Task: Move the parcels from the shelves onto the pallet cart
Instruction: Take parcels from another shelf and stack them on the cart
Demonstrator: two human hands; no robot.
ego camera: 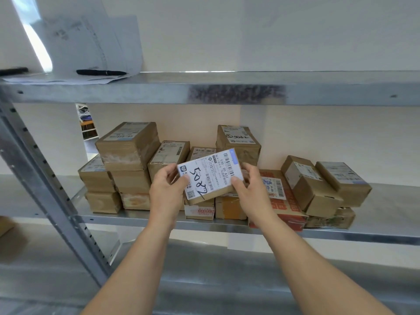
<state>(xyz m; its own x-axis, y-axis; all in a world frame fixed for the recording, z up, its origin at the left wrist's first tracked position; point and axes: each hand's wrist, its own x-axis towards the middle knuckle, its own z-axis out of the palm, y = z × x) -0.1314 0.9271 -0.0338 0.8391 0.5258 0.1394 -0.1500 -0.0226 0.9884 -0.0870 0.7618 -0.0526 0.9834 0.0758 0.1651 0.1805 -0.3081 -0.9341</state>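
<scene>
A small brown parcel [210, 178] with a white label marked 5082 is held tilted in front of the stacked parcels [129, 155], which lie on the middle shelf [375, 226]. It is gripped at its left edge by the left hand [167, 192] and at its right edge by the right hand [248, 189]. The fingers [236, 181] of both hands are curled around it. On the upper shelf [227, 87], papers [91, 42] and a black pen [101, 72] are seen.
</scene>
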